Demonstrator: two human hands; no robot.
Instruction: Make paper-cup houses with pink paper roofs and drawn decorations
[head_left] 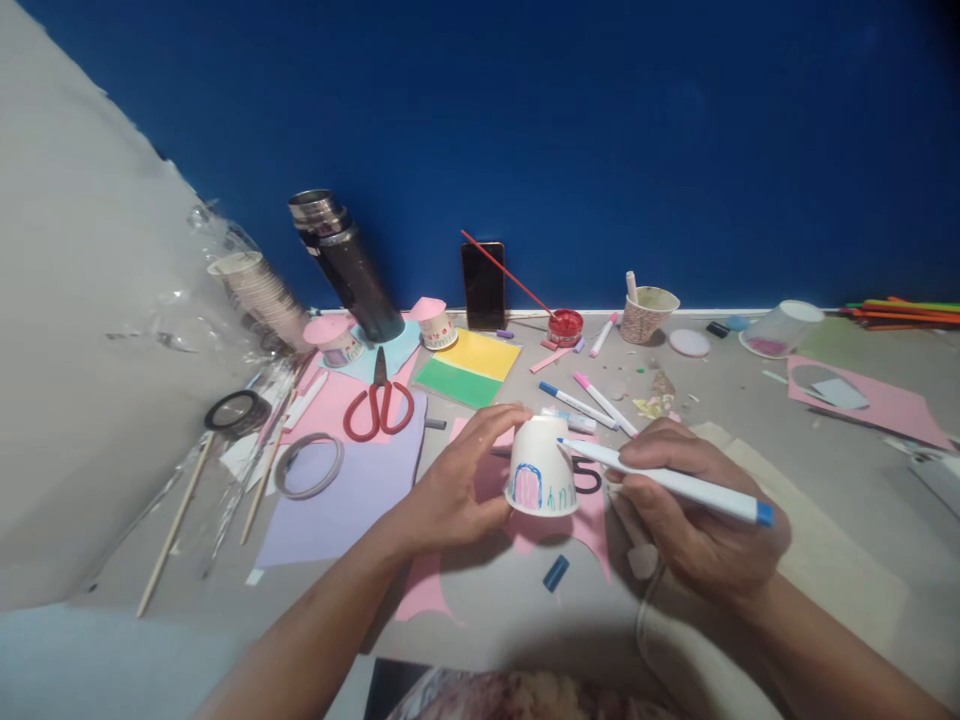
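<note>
My left hand (pixel 465 485) grips a small white paper cup (pixel 544 455), turned upside down, by its base and rim. A pink door outlined in blue and green grass-like strokes are drawn on its side. In my right hand (pixel 705 520) is a white felt-tip marker (pixel 675 478) with a blue end; its uncapped tip is at the upper right of the cup's wall. Whether the tip touches the paper I cannot tell. Below the cup lies a dark blue marker cap (pixel 556 573). Pink paper (pixel 592 530) and black scissor handles (pixel 587 475) show behind the cup.
Red-handled scissors (pixel 379 405), a tape roll (pixel 309 466) and purple paper (pixel 345 520) lie left. Behind stand a dark flask (pixel 352 275), a phone (pixel 484 285), a red paint jar (pixel 565 328) and a patterned cup (pixel 646 316). Several markers lie mid-table. Two pink-topped cups stand near the flask.
</note>
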